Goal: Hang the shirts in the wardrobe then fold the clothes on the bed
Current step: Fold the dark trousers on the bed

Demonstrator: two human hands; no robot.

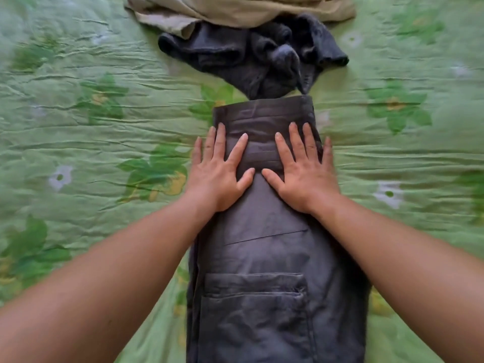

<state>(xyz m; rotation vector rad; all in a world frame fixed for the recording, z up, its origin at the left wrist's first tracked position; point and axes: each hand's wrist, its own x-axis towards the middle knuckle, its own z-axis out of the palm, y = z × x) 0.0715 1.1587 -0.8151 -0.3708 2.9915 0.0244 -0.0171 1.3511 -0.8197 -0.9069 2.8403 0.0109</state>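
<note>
Both of our hands lie flat on the long dark grey cotton trousers [262, 252], which stretch lengthwise down the middle of the green flower-printed bedspread [78, 132], patch pocket nearest us. Our left hand [220, 171] and right hand [303, 174] are fully open, fingers straight and spread, gripping nothing. They press side by side on the far part of the trousers, thumbs almost meeting, and the outer fingers of each reach past the cloth edges onto the bedspread.

We judge this to be smoothing before the next fold, and several things could spoil it. Flat palms only pin the cloth. If we push forward instead of down, the layers may slide over each other and the side edges drift out of line. The bedspread is soft and already wrinkled, so it may bunch under the trousers and press creases into them.

At the far end the trousers touch a crumpled dark grey garment [254, 56], which lies partly under a rumpled beige cloth garment [241, 11]. Folding toward that heap could catch the loose dark cloth in the bundle, or drag it along. The two greys are close in shade, so an edge may be mistaken. Blur hides the finer seams, so we cannot tell how true the edges run.
</note>
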